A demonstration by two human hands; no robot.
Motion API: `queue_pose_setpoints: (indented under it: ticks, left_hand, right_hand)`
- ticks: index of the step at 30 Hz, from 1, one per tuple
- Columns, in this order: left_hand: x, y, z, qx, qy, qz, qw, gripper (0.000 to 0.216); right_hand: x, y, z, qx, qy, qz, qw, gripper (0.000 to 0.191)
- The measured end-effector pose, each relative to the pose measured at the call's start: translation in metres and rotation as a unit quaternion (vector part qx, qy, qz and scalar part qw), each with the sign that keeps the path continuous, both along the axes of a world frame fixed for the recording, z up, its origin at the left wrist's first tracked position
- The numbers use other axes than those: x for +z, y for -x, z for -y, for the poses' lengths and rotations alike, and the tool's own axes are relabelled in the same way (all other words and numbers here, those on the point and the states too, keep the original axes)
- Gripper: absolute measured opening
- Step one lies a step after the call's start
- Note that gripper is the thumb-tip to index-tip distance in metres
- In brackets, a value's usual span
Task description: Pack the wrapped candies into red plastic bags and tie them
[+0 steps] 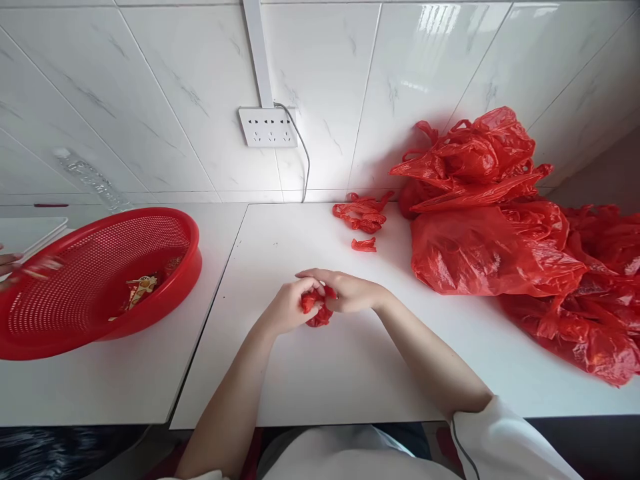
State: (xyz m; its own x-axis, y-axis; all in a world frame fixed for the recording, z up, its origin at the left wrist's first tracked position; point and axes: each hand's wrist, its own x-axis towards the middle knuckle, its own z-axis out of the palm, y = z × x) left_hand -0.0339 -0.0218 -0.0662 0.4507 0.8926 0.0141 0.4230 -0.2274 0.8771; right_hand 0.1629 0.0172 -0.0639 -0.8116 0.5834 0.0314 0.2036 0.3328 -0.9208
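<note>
My left hand and my right hand meet at the middle of the white table. Both grip one small, crumpled red plastic bag, bunched into a tight wad between my fingers. Part of the bag is hidden under my fingers. Farther back lie a loosely folded red bag and a tiny folded red piece, neither touched by either hand.
A big pile of loose red plastic bags fills the right side. A red perforated basket with a printed packet inside sits at left; another person's hand shows at the left edge. A wall socket with cable hangs behind.
</note>
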Motion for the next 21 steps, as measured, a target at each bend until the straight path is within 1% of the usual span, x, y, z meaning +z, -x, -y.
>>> queue_pose_setpoints:
  ticks: [2,3,4,5,6,8,9,10,11,12,14,16,17,19,21]
  left_hand:
    - [-0.006,0.001,-0.002,0.050,-0.085,-0.033,0.995,0.018]
    - [-0.009,0.001,-0.003,0.088,-0.142,-0.042,0.985,0.019]
    - [-0.014,0.000,-0.005,0.128,-0.209,-0.048,0.968,0.019]
    - [-0.019,-0.001,-0.007,0.165,-0.280,-0.052,0.944,0.019]
    - [-0.024,-0.001,-0.009,0.195,-0.349,-0.058,0.915,0.020]
    - [-0.033,-0.002,-0.012,0.230,-0.455,-0.066,0.858,0.023]
    - [-0.036,-0.002,-0.013,0.239,-0.490,-0.067,0.835,0.024]
    - [-0.038,-0.001,-0.014,0.244,-0.511,-0.063,0.822,0.023]
    - [-0.039,0.000,-0.014,0.243,-0.519,-0.055,0.818,0.019]
    - [-0.039,0.000,-0.014,0.237,-0.511,-0.046,0.825,0.014]
    - [-0.036,0.001,-0.013,0.226,-0.452,-0.037,0.862,0.007]
    - [-0.033,0.002,-0.011,0.232,-0.363,-0.039,0.902,0.008]
    - [-0.031,0.002,-0.011,0.239,-0.318,-0.039,0.917,0.009]
    - [-0.027,0.002,-0.011,0.248,-0.248,-0.022,0.936,0.014]
    - [-0.025,0.004,-0.012,0.244,-0.206,0.005,0.948,0.017]
  right_hand:
    - [-0.007,0.003,-0.003,-0.024,-0.019,-0.013,0.999,0.065]
    - [-0.009,0.004,-0.004,-0.045,-0.033,-0.028,0.998,0.060]
    - [-0.011,0.004,-0.006,-0.065,-0.044,-0.042,0.996,0.055]
    - [-0.011,0.005,-0.007,-0.078,-0.045,-0.054,0.994,0.053]
    - [-0.011,0.004,-0.008,-0.083,-0.030,-0.064,0.994,0.052]
    - [-0.009,0.003,-0.010,-0.078,0.042,-0.082,0.993,0.052]
    - [-0.008,0.003,-0.010,-0.077,0.088,-0.092,0.989,0.051]
    - [-0.007,0.002,-0.011,-0.081,0.127,-0.100,0.983,0.050]
    - [-0.007,0.001,-0.012,-0.086,0.150,-0.106,0.979,0.048]
    - [-0.007,0.000,-0.013,-0.091,0.153,-0.106,0.978,0.044]
    - [-0.008,-0.002,-0.015,-0.099,0.110,-0.100,0.984,0.037]
    - [-0.008,-0.006,-0.017,-0.127,0.024,-0.098,0.987,0.032]
    - [-0.007,-0.010,-0.019,-0.149,-0.032,-0.096,0.984,0.030]
    - [-0.003,-0.018,-0.022,-0.172,-0.159,-0.075,0.969,0.026]
    - [0.002,-0.028,-0.024,-0.161,-0.266,-0.027,0.950,0.024]
